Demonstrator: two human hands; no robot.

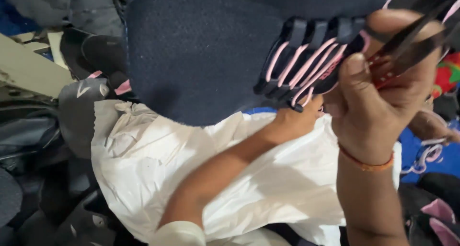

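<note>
1. Black shoe upper with pink laces [311,59]: held at upper right of the frame, against dark navy felt-like fabric [201,49].
2. Right hand [378,97]: fingers closed around small black thread snips [412,42], orange thread band at wrist.
3. Left hand [294,121]: tucked beneath the upper; finger state cannot be told.
4. White plastic sheet [158,164]: spread below, centre.
</note>
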